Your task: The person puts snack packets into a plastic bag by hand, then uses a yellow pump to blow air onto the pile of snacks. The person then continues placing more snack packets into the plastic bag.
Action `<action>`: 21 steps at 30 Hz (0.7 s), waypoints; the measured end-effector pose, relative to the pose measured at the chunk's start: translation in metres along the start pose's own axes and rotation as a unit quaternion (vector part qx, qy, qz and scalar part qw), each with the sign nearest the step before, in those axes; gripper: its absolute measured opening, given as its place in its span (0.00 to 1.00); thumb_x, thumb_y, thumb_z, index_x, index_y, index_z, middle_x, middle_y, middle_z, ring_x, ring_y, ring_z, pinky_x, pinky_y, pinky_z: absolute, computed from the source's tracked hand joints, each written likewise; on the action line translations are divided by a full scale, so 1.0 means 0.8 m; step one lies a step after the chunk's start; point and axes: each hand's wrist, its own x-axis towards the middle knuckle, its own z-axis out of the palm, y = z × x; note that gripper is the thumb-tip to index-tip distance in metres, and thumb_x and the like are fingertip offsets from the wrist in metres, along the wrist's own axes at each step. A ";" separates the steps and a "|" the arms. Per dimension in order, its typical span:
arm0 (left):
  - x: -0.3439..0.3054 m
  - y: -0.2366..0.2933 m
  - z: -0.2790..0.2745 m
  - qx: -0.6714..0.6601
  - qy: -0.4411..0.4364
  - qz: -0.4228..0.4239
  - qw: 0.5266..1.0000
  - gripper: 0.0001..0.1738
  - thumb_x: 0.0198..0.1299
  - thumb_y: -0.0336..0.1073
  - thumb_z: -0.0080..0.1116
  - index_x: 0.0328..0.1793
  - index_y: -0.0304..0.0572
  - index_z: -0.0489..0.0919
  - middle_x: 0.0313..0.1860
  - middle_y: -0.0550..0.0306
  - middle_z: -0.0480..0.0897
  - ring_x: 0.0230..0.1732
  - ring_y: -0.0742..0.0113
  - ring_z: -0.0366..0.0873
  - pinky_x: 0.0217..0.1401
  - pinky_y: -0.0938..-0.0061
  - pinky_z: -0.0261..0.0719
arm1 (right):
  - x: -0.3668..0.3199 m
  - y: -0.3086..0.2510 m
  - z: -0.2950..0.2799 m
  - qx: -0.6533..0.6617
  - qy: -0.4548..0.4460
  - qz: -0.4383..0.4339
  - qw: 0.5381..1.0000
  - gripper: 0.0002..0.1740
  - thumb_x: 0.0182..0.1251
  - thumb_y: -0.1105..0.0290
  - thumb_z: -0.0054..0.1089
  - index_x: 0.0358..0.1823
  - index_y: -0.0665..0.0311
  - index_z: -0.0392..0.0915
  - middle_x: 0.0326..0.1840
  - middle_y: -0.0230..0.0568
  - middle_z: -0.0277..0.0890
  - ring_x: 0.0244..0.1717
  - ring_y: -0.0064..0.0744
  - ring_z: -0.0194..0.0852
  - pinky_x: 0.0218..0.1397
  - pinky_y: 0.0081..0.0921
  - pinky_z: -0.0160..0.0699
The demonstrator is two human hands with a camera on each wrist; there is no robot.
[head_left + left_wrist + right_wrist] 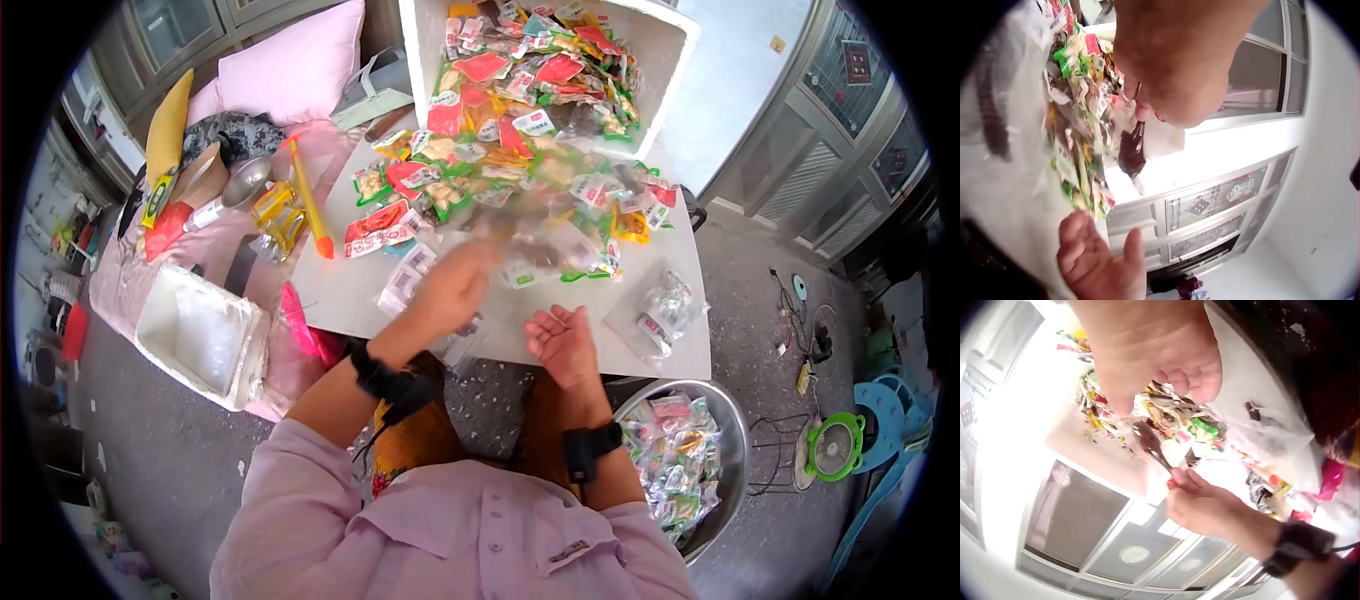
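My left hand (pixel 455 290) reaches over the front of the white table (pixel 340 290). Between its thumb and fingers it pinches the end of a small dark brown snack packet (pixel 1133 150), which also shows in the right wrist view. In the head view that packet is blurred. My right hand (pixel 565 345) hovers near the table's front edge, palm turned up, fingers loosely bent and holding nothing. Beyond both hands spreads a heap of colourful snack packets (pixel 440 180), red, green and yellow. A clear bag with a printed label (pixel 408 275) lies beside my left hand.
A white foam box (pixel 680 75) tipped toward me spills packets onto the table. A clear plastic bag of packets (pixel 660 315) lies at the right. Below stands a metal basin (pixel 738 450) holding many packets. Another foam box (pixel 190 325) sits at the left.
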 end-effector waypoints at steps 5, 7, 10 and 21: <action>-0.083 0.049 -0.017 -0.055 -0.142 0.023 0.988 0.09 0.42 0.23 0.49 0.33 0.37 0.70 0.39 0.48 0.74 0.39 0.51 0.73 0.40 0.68 0.72 | -0.034 -0.039 -0.014 -0.060 -0.076 0.062 0.993 0.27 0.59 0.48 0.43 0.50 0.61 0.64 0.42 0.42 0.71 0.37 0.38 0.72 0.33 0.32 0.74; -0.093 0.056 -0.021 -0.068 -0.163 0.038 0.984 0.09 0.41 0.23 0.49 0.33 0.37 0.69 0.39 0.48 0.73 0.38 0.51 0.73 0.39 0.68 0.72 | -0.043 -0.044 -0.030 -0.126 -0.135 0.110 0.977 0.20 0.58 0.61 0.49 0.49 0.63 0.64 0.40 0.40 0.72 0.36 0.36 0.73 0.31 0.29 0.77; -0.100 0.061 -0.024 -0.044 -0.159 0.033 0.986 0.14 0.40 0.23 0.50 0.38 0.36 0.69 0.43 0.46 0.71 0.42 0.49 0.70 0.42 0.66 0.70 | -0.069 -0.031 -0.025 -0.223 -0.058 0.107 0.967 0.17 0.57 0.69 0.48 0.49 0.64 0.64 0.38 0.40 0.72 0.32 0.35 0.74 0.29 0.28 0.77; -0.129 0.025 0.009 0.320 -0.149 -0.060 0.934 0.22 0.40 0.38 0.56 0.44 0.39 0.71 0.46 0.47 0.69 0.50 0.50 0.65 0.51 0.62 0.64 | -0.117 -0.022 -0.031 -0.199 0.120 -0.089 0.969 0.10 0.54 0.79 0.42 0.38 0.68 0.69 0.29 0.39 0.71 0.25 0.30 0.72 0.21 0.25 0.74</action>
